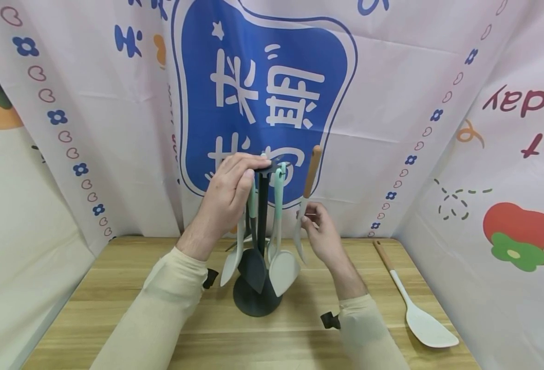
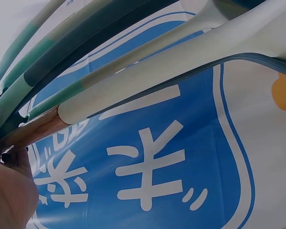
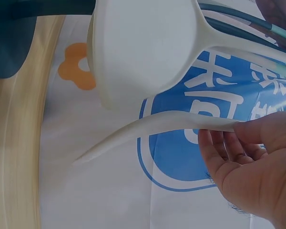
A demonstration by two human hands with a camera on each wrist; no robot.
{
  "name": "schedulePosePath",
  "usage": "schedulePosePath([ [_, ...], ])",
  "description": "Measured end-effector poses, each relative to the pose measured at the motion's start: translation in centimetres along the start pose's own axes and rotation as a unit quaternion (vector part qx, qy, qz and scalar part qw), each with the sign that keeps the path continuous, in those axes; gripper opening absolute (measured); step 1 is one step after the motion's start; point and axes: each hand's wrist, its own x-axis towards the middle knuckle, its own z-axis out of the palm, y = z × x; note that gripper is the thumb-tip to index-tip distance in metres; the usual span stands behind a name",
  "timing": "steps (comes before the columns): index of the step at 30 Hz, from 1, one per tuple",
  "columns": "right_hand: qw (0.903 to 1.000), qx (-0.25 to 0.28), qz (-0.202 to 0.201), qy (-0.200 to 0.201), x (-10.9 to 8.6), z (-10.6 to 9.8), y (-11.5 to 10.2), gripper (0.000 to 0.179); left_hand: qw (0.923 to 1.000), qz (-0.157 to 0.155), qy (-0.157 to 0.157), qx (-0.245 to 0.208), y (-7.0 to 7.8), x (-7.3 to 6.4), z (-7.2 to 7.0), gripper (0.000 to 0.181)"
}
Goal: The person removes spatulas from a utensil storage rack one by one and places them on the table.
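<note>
A dark utensil rack (image 1: 263, 205) stands on the table, hung with several mint-handled white and dark grey kitchen utensils. My left hand (image 1: 229, 191) holds the rack's top, fingers laid over it and thumb at its near side. A wooden-handled white utensil (image 2: 152, 83) hangs close by the left thumb in the left wrist view. Right of the rack, my right hand (image 1: 321, 231) pinches a white spatula (image 1: 313, 172) near where the wooden handle begins. That spatula is upright, handle up, seen edge-on; its curved white blade (image 3: 167, 121) is apart from the hanging white utensil head (image 3: 148, 43).
Another white spatula (image 1: 426, 324) with a wooden handle lies along the right side of the wooden table (image 1: 114, 308). The rack's round dark base (image 1: 258, 304) sits mid-table. A printed cloth (image 1: 392, 77) hangs behind and on both sides.
</note>
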Motion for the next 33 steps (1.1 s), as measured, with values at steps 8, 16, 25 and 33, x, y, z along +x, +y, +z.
schedulePosePath([
  [8,0.9998,-0.011,0.013,0.004,-0.3,-0.9,0.4,0.036,1.0,0.0,0.001,-0.001,0.1,0.0,0.0,0.047],
  [16,0.9987,-0.046,0.014,0.016,-0.7,-1.5,0.7,0.031,1.0,0.003,0.004,-0.002,0.0,0.0,-0.1,0.047],
  [25,0.9955,-0.09,0.016,0.023,-1.4,-2.2,1.2,0.031,1.0,-0.001,0.001,-0.001,0.1,-0.1,-0.1,0.047],
  [33,0.9918,-0.122,0.032,0.022,-1.9,-3.2,1.8,0.032,1.0,-0.003,0.0,0.0,0.1,0.0,0.0,0.048],
])
